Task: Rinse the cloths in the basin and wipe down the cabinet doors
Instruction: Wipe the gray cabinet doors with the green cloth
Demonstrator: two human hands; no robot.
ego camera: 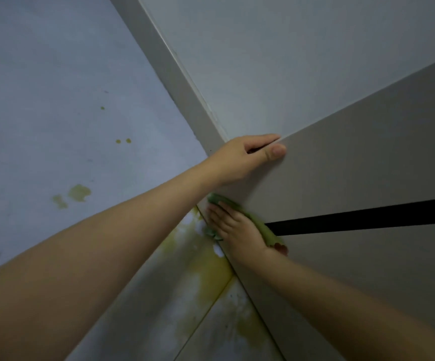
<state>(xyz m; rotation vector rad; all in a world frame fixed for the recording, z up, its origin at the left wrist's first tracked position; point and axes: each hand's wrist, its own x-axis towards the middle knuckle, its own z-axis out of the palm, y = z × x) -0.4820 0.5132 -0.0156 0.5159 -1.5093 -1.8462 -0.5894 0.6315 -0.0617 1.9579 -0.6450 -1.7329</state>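
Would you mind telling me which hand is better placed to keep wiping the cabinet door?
Right. The right hand presses the green cloth on the cabinet door; the left hand grips its edge.

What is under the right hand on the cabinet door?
A green cloth lies under the right hand, pressed flat to the cabinet door. Its edges show past the fingers; its middle and the door beneath are covered.

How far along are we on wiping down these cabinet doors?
Done: no basin is in view, so rinsing can't be judged. In hand: the left hand grips the edge of the open cabinet door while the right hand presses a green cloth flat against it near the black strip. Left: yellow-green stains remain on the surface below.
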